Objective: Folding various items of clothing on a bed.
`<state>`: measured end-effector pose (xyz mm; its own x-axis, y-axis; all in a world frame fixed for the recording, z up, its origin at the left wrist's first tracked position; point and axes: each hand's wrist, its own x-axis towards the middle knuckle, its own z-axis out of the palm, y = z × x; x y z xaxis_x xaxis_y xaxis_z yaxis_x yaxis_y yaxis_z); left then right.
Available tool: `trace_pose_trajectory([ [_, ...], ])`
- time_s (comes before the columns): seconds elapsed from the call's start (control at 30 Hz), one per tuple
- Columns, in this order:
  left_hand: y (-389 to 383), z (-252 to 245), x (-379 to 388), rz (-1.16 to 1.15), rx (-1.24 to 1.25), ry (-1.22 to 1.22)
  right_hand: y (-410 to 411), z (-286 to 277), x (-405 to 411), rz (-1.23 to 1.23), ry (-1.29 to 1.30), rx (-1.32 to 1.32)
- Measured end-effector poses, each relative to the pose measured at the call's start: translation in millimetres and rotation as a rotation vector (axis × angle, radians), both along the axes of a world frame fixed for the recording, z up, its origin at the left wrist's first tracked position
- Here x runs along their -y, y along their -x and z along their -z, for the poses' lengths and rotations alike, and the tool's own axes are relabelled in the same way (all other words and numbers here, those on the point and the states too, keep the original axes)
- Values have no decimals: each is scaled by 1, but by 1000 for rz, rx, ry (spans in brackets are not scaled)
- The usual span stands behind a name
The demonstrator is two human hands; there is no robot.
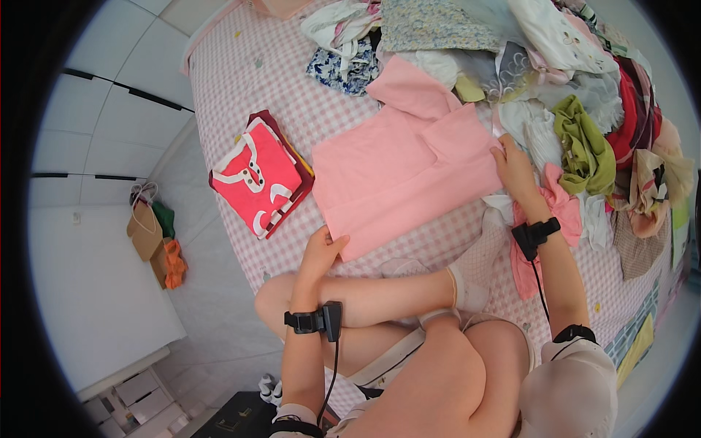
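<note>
A pink short-sleeved garment [383, 175] lies partly folded on a pink-and-white gingham bedspread [219, 104]. My left hand [320, 252] pinches its lower left corner between thumb and fingers. Its right edge is gripped by my right hand [512, 167]. One sleeve points up and away from me. Left of the garment sits a stack of folded clothes [260, 178], with a bright red piece with white trim and snaps on top.
Heaped clothes spread along the far and right side, among them a green garment [583, 145] and a blue floral one [348, 65]. My crossed legs [383, 295] are close in front. A cardboard box [148, 235] stands on the floor at left, near white cabinets [126, 109].
</note>
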<state>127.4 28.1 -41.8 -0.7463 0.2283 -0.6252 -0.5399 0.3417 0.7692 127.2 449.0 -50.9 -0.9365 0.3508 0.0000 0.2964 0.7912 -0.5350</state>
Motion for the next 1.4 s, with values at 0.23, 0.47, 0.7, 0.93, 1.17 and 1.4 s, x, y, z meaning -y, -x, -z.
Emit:
trace_pose_trajectory([
  [0.23,5,-24,-13,33,80,90,-1,1,-6,-13,79,-73],
  [0.47,0,-5,6,172,114,166,1,4,-23,-119,291,-49],
  [0.7,1,-15,-3,-27,107,91,-2,-4,-23,-133,385,-57],
  [0.93,-3,-17,-1,101,132,124,-10,-19,-24,-138,414,37],
  [1.17,-4,-26,-10,78,22,181,-11,-14,-20,-172,146,1],
  [1.4,1,7,5,-13,-255,323,9,-22,-13,-77,39,249],
])
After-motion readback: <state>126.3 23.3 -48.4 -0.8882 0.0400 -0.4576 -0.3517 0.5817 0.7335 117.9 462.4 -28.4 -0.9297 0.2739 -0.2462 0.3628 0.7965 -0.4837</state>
